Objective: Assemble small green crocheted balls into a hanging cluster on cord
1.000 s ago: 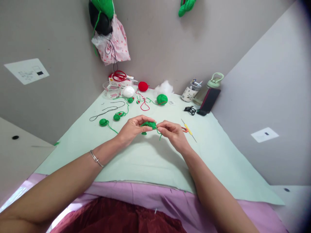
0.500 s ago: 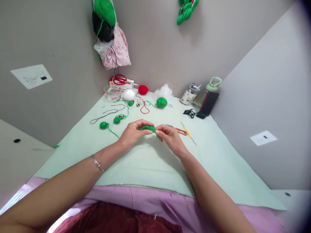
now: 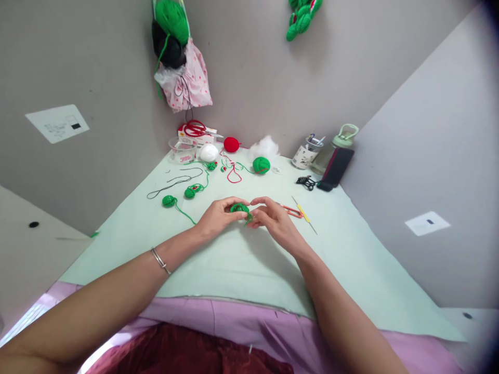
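Between the thumb and fingers of my left hand (image 3: 219, 218) is a small green crochet piece (image 3: 239, 208), its curled edge facing up. My right hand (image 3: 275, 221) is close against the right side of that piece. Its index finger is raised, while the thumb and lower fingers are pressed together by a loose green yarn end (image 3: 248, 220). Whatever sits in that pinch is too small to make out. Just beyond my right hand lie an orange-handled cutter (image 3: 293, 211) and a crochet hook with a yellow grip (image 3: 303, 213).
Small green crocheted balls (image 3: 169, 201) with trailing yarn lie to the left. Farther back are a green yarn ball (image 3: 261, 165), a red yarn ball (image 3: 231, 144), white stuffing (image 3: 265, 147) and red scissors (image 3: 195, 128). A phone (image 3: 337, 167) leans on a bottle (image 3: 344, 136) at right.
The green piece has turned in my left hand and shows more of its curled edge. My right index finger has lifted away from the pinch at its side.
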`<control>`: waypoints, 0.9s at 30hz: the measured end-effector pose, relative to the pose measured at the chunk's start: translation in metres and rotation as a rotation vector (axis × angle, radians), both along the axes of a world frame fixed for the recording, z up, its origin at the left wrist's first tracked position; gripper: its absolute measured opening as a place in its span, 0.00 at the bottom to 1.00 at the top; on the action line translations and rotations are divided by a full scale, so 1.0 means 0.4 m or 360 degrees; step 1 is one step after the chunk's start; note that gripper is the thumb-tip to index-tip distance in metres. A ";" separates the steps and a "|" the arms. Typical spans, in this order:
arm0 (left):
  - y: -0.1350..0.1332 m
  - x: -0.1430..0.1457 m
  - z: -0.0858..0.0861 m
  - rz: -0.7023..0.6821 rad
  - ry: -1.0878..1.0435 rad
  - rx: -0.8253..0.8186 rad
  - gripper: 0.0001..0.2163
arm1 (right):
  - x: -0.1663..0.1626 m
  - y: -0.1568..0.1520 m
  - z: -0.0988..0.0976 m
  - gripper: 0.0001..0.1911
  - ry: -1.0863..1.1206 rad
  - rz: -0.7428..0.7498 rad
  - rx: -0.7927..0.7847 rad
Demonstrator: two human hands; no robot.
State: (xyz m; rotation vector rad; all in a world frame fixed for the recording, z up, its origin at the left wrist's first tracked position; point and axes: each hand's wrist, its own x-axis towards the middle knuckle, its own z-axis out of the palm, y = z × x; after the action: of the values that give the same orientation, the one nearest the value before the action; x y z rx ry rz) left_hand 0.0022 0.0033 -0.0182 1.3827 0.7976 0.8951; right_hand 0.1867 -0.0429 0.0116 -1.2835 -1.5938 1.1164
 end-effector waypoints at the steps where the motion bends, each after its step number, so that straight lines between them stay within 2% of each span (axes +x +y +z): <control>1: -0.001 0.000 -0.001 0.0002 0.0011 -0.0003 0.20 | 0.003 0.004 -0.003 0.11 -0.0123 -0.0056 0.0089; 5: -0.008 0.005 0.001 -0.0028 0.0064 -0.0001 0.17 | 0.003 0.015 -0.023 0.09 -0.0357 -0.0145 0.0363; 9: -0.019 0.015 0.003 -0.0127 0.0094 0.0029 0.15 | -0.011 0.019 -0.018 0.05 -0.0301 -0.0157 0.0331; 13: -0.037 0.030 -0.006 -0.0303 0.0110 0.0042 0.13 | -0.002 0.034 0.004 0.04 0.0083 -0.0488 0.0266; 15: -0.043 0.033 -0.008 -0.0405 0.0110 0.0016 0.13 | 0.012 0.040 0.013 0.06 0.0376 -0.0552 0.0132; 19: -0.040 0.022 0.003 -0.0459 0.0036 -0.0095 0.16 | 0.033 0.037 0.020 0.12 0.0676 -0.0214 -0.0329; 21: -0.036 0.015 0.012 -0.0459 -0.0010 -0.0153 0.16 | 0.036 0.035 0.018 0.14 0.0737 -0.0050 -0.0458; 23: -0.036 0.011 0.019 -0.0490 -0.0033 -0.0186 0.15 | 0.036 0.037 0.015 0.16 0.0820 0.0002 -0.0477; 27: -0.043 0.012 0.020 -0.0731 -0.0021 -0.0213 0.12 | 0.043 0.051 0.005 0.19 0.0939 -0.0113 -0.0388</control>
State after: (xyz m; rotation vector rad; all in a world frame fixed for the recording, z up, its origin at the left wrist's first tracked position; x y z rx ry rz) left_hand 0.0072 -0.0141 -0.0100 1.3634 0.4881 0.4837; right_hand 0.2037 -0.0225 0.0137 -1.0150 -0.9899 1.5064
